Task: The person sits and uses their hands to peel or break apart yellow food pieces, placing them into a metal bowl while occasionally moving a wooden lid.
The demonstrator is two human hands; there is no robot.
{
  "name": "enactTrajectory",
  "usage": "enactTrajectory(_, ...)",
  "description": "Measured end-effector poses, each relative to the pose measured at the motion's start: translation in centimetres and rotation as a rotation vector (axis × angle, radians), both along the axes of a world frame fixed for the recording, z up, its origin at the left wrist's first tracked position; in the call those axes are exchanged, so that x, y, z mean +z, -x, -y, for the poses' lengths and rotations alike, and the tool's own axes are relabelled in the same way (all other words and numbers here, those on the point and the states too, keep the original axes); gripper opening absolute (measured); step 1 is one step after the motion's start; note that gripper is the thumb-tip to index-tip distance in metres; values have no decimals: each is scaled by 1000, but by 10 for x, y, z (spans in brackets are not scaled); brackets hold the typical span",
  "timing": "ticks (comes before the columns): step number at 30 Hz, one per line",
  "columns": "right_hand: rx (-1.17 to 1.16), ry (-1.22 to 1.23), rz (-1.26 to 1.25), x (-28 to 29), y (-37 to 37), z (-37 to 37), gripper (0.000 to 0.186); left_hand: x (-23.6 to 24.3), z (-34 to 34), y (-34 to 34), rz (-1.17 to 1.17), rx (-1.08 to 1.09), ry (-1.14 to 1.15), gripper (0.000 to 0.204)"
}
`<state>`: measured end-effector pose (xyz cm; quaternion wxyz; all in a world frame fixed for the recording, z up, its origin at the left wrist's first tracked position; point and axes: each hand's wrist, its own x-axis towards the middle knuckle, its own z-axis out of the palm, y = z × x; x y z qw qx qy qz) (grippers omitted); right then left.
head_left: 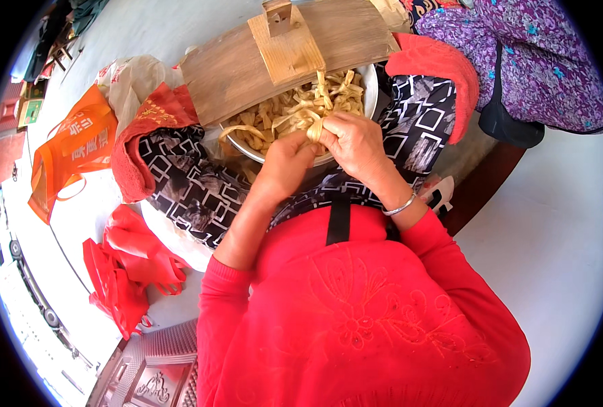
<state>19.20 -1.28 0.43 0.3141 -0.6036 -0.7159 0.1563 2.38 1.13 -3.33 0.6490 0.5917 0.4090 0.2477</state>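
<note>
Both hands are closed in a pinch, close together over the near edge of a metal basin [371,91]. Between them is a pale yellow, folded strip [315,127], soft-looking and fibrous. My left hand [288,163] grips its lower end, and my right hand [357,142] pinches it from the other side, thumb and forefinger pressed together. My fingers partly hide the strip. A heap of similar yellow knotted strips [274,115] fills the basin. Across the basin's far side lies a wooden board [223,74], with a smaller wood piece [288,51] carrying an upright block on top.
Black-and-white patterned cloth [193,180] and red towels [423,57] surround the basin. To the left are an orange bag [71,152] and red bags [128,264] on the pale floor. At the upper right sits a person in purple floral clothing [545,61]. A carved brown panel [152,373] stands lower left.
</note>
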Motion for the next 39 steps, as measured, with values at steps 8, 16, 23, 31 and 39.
enactTrajectory(8, 6, 576, -794, -16, -6, -2, 29, 41, -1, -9, -593, 99, -1144, 21)
enactTrajectory(16, 38, 954, -1665, -16, -2, -4, 20, 37, -4, -4, -228, 193, -979, 31)
enactTrajectory(23, 44, 169, -695, -3, 13, -11, 8, 58, -13, -13, -304, 207, -543, 18)
enactTrajectory(31, -79, -89, -853, 6, 13, -25, 3, 43, -5, -14, 295, 399, 591, 24)
enactTrajectory(39, -140, 92, -1070, 8, -7, -35, 52, 48, -4, 23, -446, 219, -697, 15)
